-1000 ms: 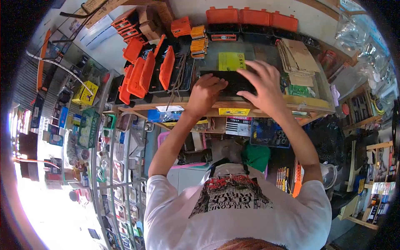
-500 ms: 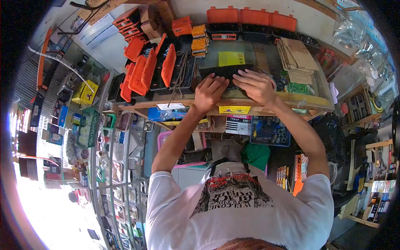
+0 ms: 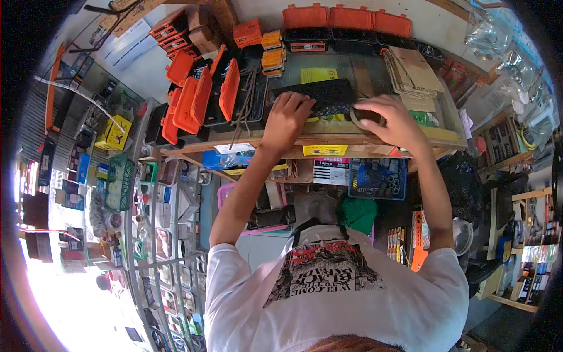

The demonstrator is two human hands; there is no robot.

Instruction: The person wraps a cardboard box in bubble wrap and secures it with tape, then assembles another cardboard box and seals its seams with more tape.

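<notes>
— How do you reckon that black tray (image 3: 319,97) handles?

— Looks like thin moulded plastic, so light and fairly stiff, though it might flex if lifted by one corner. I'd take it by its two short ends. It lies flat on the counter (image 3: 375,138), just right of the open orange-lidded cases (image 3: 202,100) and partly over a yellow sheet (image 3: 316,74).

— And the left hand (image 3: 287,117)?

— Fingers curled down, pressing on the tray's left end; not wrapped round anything, more a flat hold.

— The right hand (image 3: 390,120)?

— Just off the tray's right end, fingers bent around a dark round thing, maybe a roll of tape (image 3: 363,114). Partly covered, so I can't tell what it is exactly. Cardboard pieces (image 3: 413,73) lie beyond it.
</notes>
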